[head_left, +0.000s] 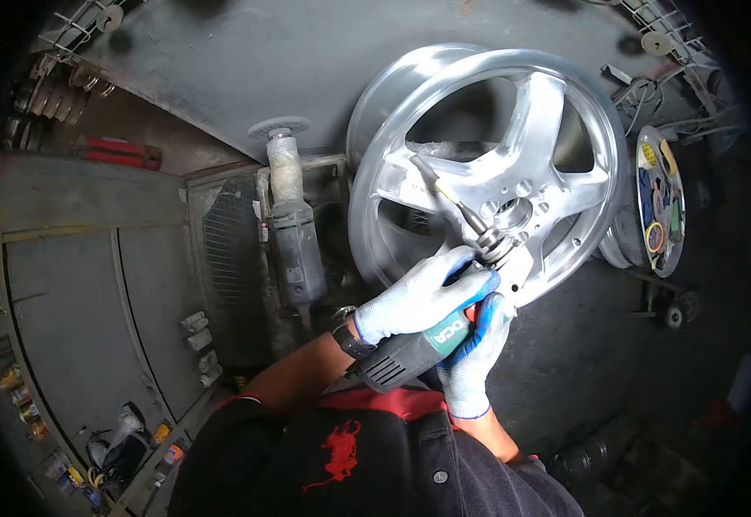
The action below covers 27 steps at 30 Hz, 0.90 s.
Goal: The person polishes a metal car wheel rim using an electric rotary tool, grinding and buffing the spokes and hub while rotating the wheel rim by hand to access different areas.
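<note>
Both my hands wear white gloves with blue coated palms and fingers. My left hand (427,297) is closed over the front of a green and black die grinder (449,334) marked DCA. My right hand (477,349) grips the same grinder from the other side, beside a red part of its body. From the grinder's nose a long thin shaft with a worn, tapered tip (425,171) reaches forward. This tip lies over a spoke of a silver alloy wheel (498,164); I cannot tell whether it touches. The wheel stands tilted, facing me.
Behind the wheel is a second silver rim (375,99). To the left stands a dusty grey power tool (296,250) with a round disc (279,127) on top. A round tray (661,202) of small coloured items is at right. Metal cabinet doors (74,319) line the left side.
</note>
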{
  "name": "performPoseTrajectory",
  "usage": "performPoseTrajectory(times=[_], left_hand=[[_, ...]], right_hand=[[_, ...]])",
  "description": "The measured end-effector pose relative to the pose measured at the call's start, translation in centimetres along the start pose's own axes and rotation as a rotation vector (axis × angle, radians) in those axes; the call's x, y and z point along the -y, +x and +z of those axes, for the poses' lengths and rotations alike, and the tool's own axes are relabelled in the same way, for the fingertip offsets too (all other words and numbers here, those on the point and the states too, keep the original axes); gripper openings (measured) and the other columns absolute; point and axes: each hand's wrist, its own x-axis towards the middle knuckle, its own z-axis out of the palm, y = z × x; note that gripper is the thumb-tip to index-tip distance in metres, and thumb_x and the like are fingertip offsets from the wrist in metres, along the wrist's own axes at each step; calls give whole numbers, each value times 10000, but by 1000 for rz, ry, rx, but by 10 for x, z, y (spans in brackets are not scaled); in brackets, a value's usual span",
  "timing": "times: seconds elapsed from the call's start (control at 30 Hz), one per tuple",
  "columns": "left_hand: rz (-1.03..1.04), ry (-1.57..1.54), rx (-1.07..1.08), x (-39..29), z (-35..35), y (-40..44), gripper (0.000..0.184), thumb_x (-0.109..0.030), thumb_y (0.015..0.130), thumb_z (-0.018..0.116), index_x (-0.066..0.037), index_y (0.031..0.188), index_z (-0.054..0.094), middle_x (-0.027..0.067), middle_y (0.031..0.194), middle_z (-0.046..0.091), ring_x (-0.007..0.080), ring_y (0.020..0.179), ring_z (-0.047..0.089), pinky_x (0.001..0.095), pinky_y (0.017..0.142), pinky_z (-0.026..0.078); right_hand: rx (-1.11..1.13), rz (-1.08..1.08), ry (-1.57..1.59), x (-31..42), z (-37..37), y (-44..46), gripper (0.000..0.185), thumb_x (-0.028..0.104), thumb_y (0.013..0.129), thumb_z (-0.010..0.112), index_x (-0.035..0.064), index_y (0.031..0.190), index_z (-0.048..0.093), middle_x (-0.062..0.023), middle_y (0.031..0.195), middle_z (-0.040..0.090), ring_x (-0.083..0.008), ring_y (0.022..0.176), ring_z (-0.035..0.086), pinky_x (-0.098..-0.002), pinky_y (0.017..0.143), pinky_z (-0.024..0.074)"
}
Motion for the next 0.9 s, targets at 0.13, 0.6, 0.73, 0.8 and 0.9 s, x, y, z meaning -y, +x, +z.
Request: performPoseTrajectory(times=[0.13, 0.6, 0.73, 0.8, 0.9], left_hand=[[-6, -107, -28, -2, -6, -8, 276, -171, 1003, 528, 38, 1184, 531, 90, 1007, 605, 107, 944, 524, 298, 862, 455], [47, -169, -62, -1, -9, -12, 217, -158, 1006, 521, 31, 1112, 541, 73, 938, 596, 89, 895, 512, 293, 813, 458], [34, -145, -29, -6, -11, -8, 253, -157, 1002, 528, 44, 1155, 536, 78, 964, 608, 95, 908, 527, 280, 823, 460], [-7, -141, -10, -8, -10, -6, 271, -159, 1001, 530, 49, 1175, 533, 83, 980, 617, 97, 924, 537, 275, 835, 462], [1, -179, -52, -8, -8, -7, 308, -167, 1000, 534, 57, 1210, 523, 94, 1030, 631, 99, 970, 555, 274, 868, 466]], right_hand=[[74, -27, -55, 2, 7, 1, 484, 201, 1003, 514, -24, 1408, 374, -144, 1333, 509, -198, 1202, 499, -339, 1025, 377], [83, -11, -25, 5, 12, 2, 541, 262, 1001, 544, -19, 1424, 357, -134, 1340, 505, -185, 1212, 489, -337, 1046, 360], [93, 5, -2, 10, 13, 4, 549, 255, 998, 546, -23, 1429, 348, -143, 1338, 505, -191, 1213, 490, -342, 1049, 357], [84, 40, 36, 14, 15, 5, 551, 249, 997, 547, -26, 1429, 345, -147, 1337, 505, -193, 1215, 489, -345, 1051, 354], [76, 28, 48, 17, 17, 7, 557, 241, 994, 551, -34, 1428, 336, -154, 1345, 496, -196, 1217, 487, -347, 1046, 364]])
